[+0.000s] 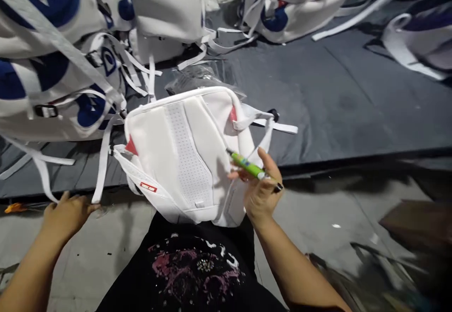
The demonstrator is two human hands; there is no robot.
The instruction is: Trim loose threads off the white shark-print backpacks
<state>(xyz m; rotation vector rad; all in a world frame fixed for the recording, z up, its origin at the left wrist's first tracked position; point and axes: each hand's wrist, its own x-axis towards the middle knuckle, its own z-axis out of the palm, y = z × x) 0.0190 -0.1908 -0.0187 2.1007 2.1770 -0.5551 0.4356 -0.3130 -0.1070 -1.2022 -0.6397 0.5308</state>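
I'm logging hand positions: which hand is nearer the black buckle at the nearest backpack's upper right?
Right. The right hand, holding a green pen, is below the buckle in the picture; the left hand is farther, left of the backpack.

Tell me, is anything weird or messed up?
Maybe the small white scrap on the floor at right: it looks like dropped litter. The white backpack juts past the edge of the table, but I see no spill or tear.

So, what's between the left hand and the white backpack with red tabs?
The head view shows a white webbing strap between the left hand and white backpack, with grey floor below.
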